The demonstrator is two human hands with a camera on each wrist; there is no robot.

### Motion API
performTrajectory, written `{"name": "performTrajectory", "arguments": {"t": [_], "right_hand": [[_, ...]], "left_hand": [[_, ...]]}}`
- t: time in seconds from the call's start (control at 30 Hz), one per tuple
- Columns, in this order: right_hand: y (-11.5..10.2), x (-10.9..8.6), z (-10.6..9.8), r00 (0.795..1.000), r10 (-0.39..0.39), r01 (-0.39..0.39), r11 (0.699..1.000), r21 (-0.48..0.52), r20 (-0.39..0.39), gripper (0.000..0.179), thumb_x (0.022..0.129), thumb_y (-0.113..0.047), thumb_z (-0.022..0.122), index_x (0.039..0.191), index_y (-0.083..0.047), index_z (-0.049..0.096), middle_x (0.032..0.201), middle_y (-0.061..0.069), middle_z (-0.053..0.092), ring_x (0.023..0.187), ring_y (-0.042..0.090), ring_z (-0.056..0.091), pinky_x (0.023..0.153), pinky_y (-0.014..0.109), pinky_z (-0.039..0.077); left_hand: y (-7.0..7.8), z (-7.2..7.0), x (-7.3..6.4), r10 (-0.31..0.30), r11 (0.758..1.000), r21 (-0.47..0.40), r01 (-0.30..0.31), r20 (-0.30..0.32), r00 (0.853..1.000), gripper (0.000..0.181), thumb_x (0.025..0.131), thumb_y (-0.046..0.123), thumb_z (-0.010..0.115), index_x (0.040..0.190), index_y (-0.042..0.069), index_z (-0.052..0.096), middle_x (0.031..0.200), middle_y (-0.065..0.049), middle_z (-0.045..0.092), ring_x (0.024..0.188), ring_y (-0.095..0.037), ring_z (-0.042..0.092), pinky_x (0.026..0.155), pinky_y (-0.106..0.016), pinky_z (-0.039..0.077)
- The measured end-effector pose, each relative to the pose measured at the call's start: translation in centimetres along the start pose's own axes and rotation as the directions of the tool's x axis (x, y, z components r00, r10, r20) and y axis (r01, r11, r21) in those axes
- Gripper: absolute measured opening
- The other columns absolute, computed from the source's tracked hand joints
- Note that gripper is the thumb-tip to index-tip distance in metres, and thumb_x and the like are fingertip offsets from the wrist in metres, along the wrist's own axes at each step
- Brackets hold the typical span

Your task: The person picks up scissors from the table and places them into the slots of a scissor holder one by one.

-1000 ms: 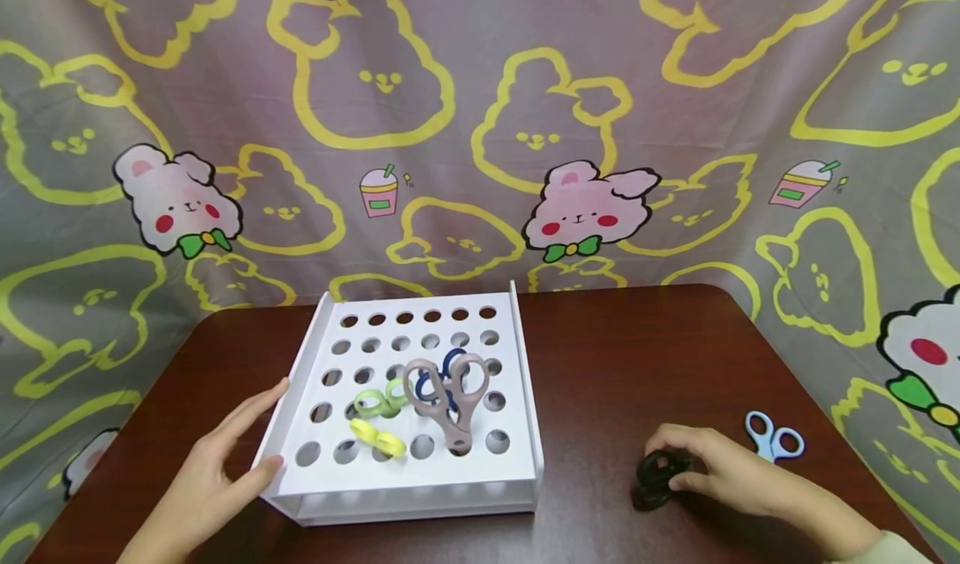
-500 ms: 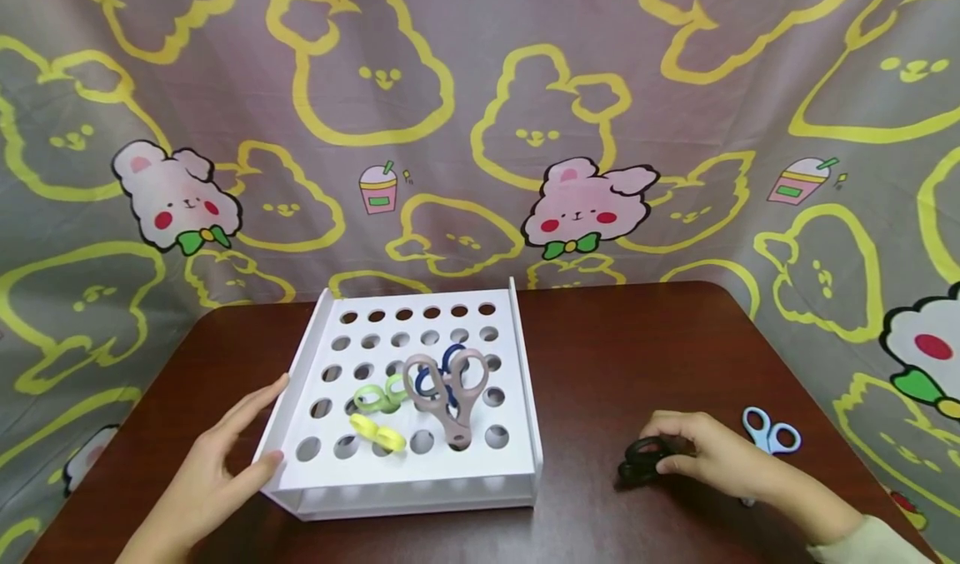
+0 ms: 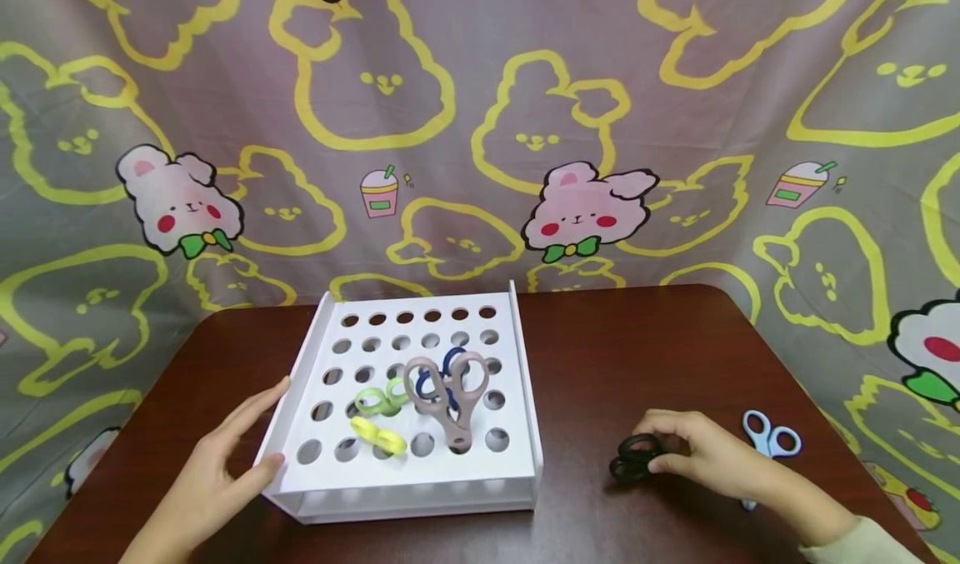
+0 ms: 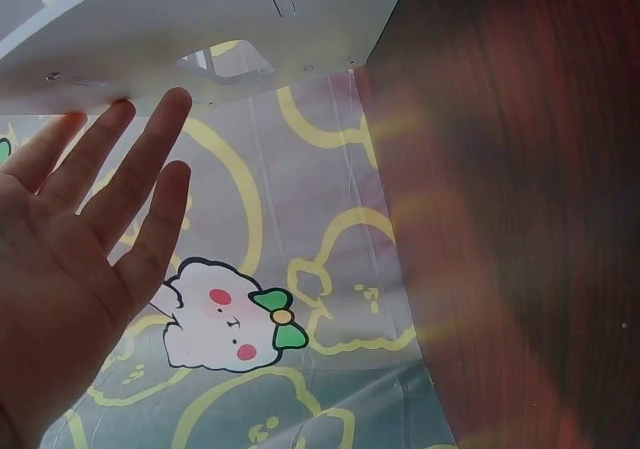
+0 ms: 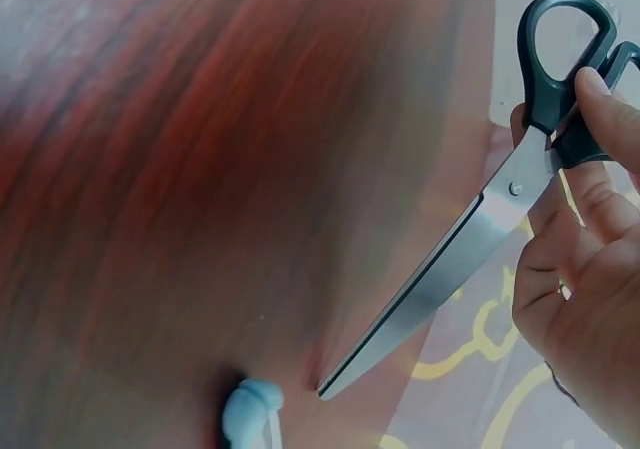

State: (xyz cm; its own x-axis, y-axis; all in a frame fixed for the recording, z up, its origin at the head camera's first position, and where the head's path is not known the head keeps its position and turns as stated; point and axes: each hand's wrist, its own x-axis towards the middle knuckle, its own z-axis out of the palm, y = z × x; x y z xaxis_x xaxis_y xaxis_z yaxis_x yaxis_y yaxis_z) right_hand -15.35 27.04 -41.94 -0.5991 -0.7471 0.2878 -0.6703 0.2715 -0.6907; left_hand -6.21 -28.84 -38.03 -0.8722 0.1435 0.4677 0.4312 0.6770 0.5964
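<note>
My right hand [image 3: 693, 451] pinches black-handled scissors [image 3: 634, 457] by the handles, at the right of the table. In the right wrist view the scissors' long metal blades [image 5: 430, 284] are closed together and point down to the left, the thumb on one black loop. My left hand [image 3: 217, 468] touches the left wall of a white rack [image 3: 300, 397] with straight, spread fingers. In the rack's round holes stand scissors with handles up: grey-brown scissors [image 3: 459, 431], dark blue scissors [image 3: 454, 362], green scissors [image 3: 371, 401] and yellow scissors [image 3: 377, 436].
Light blue scissors [image 3: 767, 441] lie on the dark wooden table [image 3: 630, 356] just right of my right hand, partly hidden by the forearm. A patterned curtain [image 3: 465, 89] hangs behind and beside the table.
My right hand has moved slightly left and up in the head view with the black-handled scissors, whose loops have turned to point more to the left. The left hand and the rack stay put.
</note>
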Motion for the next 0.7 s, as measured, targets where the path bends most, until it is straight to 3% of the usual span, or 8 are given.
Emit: {"name": "performTrajectory", "arguments": {"t": [0.27,0.7], "right_hand": [[-0.7,0.7,0.2,0.997,-0.061,0.06,0.998,-0.032,-0.057,0.033,0.082,-0.002,0.076,0.107,-0.02,0.066,0.095,-0.006,0.066,0.086,0.006,0.06,0.071,0.021,0.048],[-2.4,2.4,-0.4,0.989,-0.01,0.001,0.998,-0.062,-0.147,0.033,0.082,-0.003,0.076,0.107,-0.023,0.066,0.095,-0.008,0.065,0.079,0.004,0.057,0.057,0.02,0.045]], "left_hand": [[0.0,0.1,-0.1,0.001,1.0,-0.003,-0.001,-0.007,1.0,0.08,0.074,-0.009,0.074,0.147,0.011,0.048,0.147,0.017,0.049,0.129,0.01,0.04,0.097,-0.001,0.027],[0.2,-0.3,-0.1,-0.002,1.0,0.015,0.002,0.038,0.999,0.082,0.076,-0.005,0.075,0.15,0.013,0.045,0.15,0.017,0.045,0.133,0.012,0.037,0.099,-0.001,0.025]]}}
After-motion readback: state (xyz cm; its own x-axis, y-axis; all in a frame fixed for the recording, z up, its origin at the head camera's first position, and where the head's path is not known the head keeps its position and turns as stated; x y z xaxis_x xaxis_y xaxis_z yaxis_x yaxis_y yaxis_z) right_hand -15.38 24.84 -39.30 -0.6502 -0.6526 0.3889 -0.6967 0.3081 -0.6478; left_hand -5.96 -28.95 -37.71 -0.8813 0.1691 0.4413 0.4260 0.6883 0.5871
